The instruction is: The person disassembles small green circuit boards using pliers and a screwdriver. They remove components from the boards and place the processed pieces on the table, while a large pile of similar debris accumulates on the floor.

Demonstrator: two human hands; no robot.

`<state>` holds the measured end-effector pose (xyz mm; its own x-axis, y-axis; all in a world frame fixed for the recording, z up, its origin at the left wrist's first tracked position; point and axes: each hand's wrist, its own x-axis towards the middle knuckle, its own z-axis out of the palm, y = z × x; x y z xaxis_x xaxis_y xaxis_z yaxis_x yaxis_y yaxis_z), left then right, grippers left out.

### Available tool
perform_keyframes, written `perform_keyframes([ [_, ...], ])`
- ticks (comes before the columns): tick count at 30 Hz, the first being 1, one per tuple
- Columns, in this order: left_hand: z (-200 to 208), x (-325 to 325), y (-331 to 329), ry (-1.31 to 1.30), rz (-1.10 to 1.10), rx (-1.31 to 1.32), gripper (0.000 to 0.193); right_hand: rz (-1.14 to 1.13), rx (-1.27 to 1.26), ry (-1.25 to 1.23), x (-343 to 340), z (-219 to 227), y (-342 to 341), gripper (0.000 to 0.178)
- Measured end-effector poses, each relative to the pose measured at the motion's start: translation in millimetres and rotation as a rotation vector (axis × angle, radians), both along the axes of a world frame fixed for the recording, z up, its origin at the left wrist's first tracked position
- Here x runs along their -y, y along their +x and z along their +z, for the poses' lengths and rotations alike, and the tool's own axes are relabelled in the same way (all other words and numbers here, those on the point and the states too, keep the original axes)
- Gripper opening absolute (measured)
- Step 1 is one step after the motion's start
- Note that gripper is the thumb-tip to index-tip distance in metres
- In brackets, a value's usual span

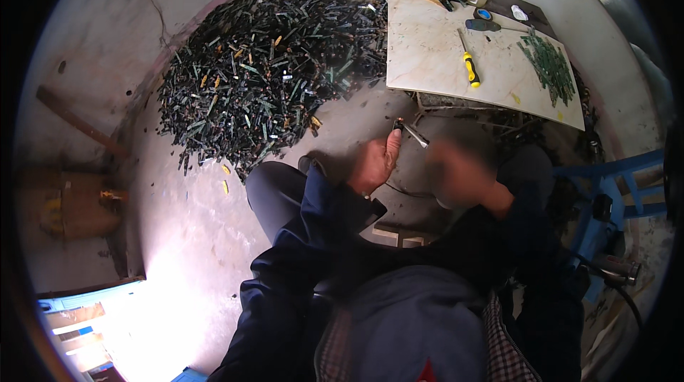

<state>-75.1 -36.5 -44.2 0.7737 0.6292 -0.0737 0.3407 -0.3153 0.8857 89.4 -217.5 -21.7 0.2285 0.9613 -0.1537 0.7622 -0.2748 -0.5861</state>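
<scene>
My left hand (372, 167) is closed, thumb raised, pinching a small dark piece (398, 125) with a coppery spot at its top. Its exact kind is too small to make out. My right hand (459, 170) is blurred, closed around a tool with a pale metal shaft (415, 135). The tool's narrow end reaches up and left to the dark piece; whether they touch I cannot tell. The tool's handle is hidden in the blurred hand. A thin dark cord (407, 192) curves below, between both hands.
A big heap of dark and green strips (242, 83) covers the floor ahead. On a pale board (427, 47) lie a yellow-black screwdriver (469, 70), a dark-handled screwdriver (483, 26) and green strips (547, 68). A blue chair (605, 189) stands right; a cardboard box (82, 204) left.
</scene>
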Motion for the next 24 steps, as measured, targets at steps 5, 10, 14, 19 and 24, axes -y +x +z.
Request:
perform_keyframes([
  [5,22.7,16.5,-26.2,-0.771,-0.116,-0.009,0.06,0.231,0.472,0.084,10.5,-20.5,28.8,0.043],
  [10,8.9,9.1,-57.5,-1.209,-0.061,0.16,0.062,0.387,0.588,0.211,3.7,18.1,25.2,0.041],
  [14,26.6,25.6,-47.4,-1.014,-0.025,0.179,0.06,0.096,0.0,0.176,41.2,-37.1,28.3,0.04],
  [19,34.9,45.8,-49.9,-0.997,-0.039,0.107,0.067,-0.1,-1.13,-0.099,35.9,31.7,-36.6,0.05],
  [24,30.7,54.6,-44.5,-0.974,0.007,0.101,0.069,-0.041,-1.446,-0.132,39.1,7.4,-52.4,0.058],
])
